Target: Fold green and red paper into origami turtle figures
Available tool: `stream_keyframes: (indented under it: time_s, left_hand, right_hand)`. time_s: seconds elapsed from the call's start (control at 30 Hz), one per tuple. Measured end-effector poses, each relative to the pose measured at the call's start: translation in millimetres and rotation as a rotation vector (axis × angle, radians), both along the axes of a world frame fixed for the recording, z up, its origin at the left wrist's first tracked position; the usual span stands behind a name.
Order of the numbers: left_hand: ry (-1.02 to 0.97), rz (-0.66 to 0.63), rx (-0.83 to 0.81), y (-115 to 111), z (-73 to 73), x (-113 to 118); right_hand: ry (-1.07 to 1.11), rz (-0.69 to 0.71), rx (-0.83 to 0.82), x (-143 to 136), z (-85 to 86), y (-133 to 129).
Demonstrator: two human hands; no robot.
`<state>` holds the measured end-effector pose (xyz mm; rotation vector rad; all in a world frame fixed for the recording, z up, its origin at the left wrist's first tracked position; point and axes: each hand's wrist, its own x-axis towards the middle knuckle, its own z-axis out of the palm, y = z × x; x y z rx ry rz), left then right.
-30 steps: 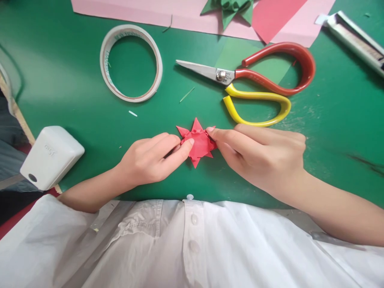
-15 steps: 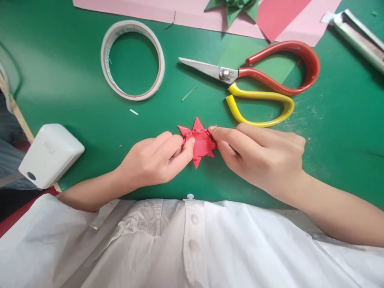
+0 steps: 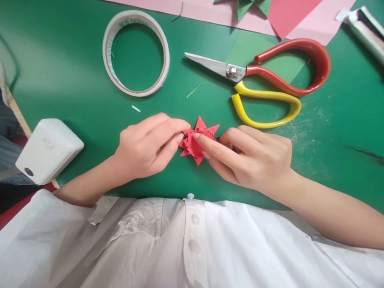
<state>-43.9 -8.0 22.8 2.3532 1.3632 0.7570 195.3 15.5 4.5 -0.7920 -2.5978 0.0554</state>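
A small red folded paper star (image 3: 196, 149), with several pointed tips and a crinkled ring round its middle, is between my two hands above the green table. My left hand (image 3: 145, 146) pinches its left edge between thumb and forefinger. From the right, my right hand (image 3: 255, 156) holds it, the index fingertip pressed on the upper part of the ring and the thumb by the lower right edge. Beyond the star lie scissors (image 3: 231, 72) with one red and one yellow handle, their blades closed.
A roll of tape (image 3: 106, 52) lies at the upper left, a white box-shaped device (image 3: 49, 148) at the left edge. Pink paper (image 3: 207, 14), a green folded star (image 3: 246, 7), red paper (image 3: 288, 18) and a green sheet (image 3: 249, 50) are at the back. A narrow open box (image 3: 367, 34) stands right.
My right index finger has moved from the star's upper right tip onto its ring. My left thumb has drawn back from the middle to the left edge. The view has shifted slightly.
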Motion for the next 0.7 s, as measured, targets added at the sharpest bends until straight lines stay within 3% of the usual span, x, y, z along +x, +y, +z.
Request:
stream_keyframes:
  time_s: [0.27,0.7]
  left_hand:
    - [0.011,-0.045,-0.062,8.7,-2.7,-5.0]
    - [-0.003,0.012,-0.115,10.4,-2.3,-0.8]
  right_hand:
    - [-0.020,0.002,0.036,0.8,-2.2,0.0]
    - [0.017,-0.021,0.021,-4.8,0.0,-0.2]
